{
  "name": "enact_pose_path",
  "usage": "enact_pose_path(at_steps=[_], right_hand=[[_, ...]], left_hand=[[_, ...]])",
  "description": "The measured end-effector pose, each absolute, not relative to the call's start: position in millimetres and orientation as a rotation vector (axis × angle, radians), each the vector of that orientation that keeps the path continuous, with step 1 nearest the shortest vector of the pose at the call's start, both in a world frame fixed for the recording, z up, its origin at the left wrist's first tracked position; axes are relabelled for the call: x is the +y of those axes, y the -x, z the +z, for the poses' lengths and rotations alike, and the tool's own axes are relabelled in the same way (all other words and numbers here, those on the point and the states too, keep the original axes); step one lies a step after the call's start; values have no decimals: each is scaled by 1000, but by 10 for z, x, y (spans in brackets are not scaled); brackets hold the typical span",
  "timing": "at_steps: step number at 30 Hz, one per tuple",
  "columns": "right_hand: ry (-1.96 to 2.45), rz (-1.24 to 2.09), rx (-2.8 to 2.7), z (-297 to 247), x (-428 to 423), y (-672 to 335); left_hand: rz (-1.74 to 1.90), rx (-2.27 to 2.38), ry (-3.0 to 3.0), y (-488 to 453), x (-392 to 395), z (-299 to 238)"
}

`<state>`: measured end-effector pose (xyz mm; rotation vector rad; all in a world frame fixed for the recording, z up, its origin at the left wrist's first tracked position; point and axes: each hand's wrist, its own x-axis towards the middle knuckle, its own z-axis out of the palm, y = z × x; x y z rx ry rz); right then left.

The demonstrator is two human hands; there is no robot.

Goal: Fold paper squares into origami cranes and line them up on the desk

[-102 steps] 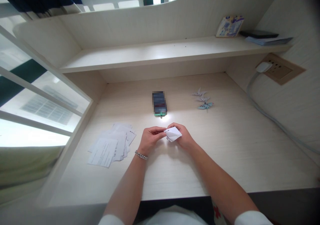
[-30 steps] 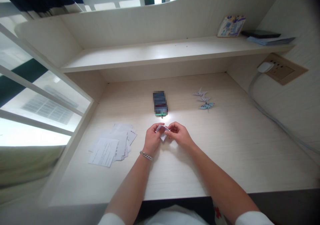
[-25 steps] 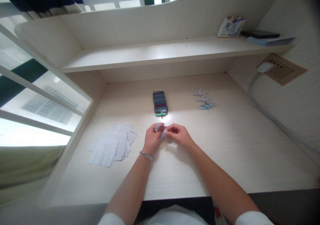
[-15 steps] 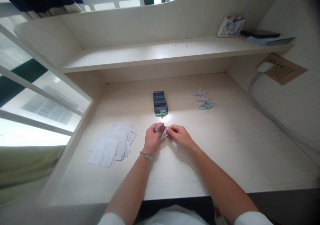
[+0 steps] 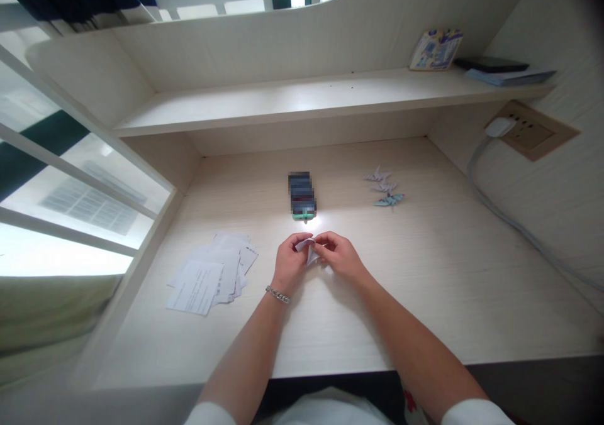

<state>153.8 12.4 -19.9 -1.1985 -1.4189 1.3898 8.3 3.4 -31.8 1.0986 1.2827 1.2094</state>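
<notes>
Between my hands is a small folded piece of white paper (image 5: 311, 257), partly covered by my fingers. My left hand (image 5: 290, 261), with a silver chain bracelet (image 5: 277, 294) on its wrist, pinches the paper's left side. My right hand (image 5: 340, 256) grips the paper's right side between thumb and fingers. Just beyond the hands lies a phone (image 5: 302, 193) with a blurred-out screen and a lit near end. Several folded paper cranes sit farther right, among them a blue one (image 5: 389, 200) and a pale one (image 5: 377, 175).
Loose printed paper sheets (image 5: 197, 288) overlap on the desk at left. A shelf (image 5: 283, 101) spans the back, bearing a colourful packet (image 5: 435, 50) and a dark flat item (image 5: 493, 65). From the right wall socket (image 5: 540, 132) hangs a grey cable (image 5: 514, 220).
My right thumb and fingers have shifted slightly up and left over the folded paper, whose visible shape has changed. The phone, cranes and sheets stay put.
</notes>
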Motion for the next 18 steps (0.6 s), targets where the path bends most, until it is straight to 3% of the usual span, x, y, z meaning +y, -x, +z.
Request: enact_pose_path(at_steps=[18], right_hand=[[1364, 875, -1621, -164, 88, -1560]], left_hand=[[1116, 1217, -930, -134, 17, -277]])
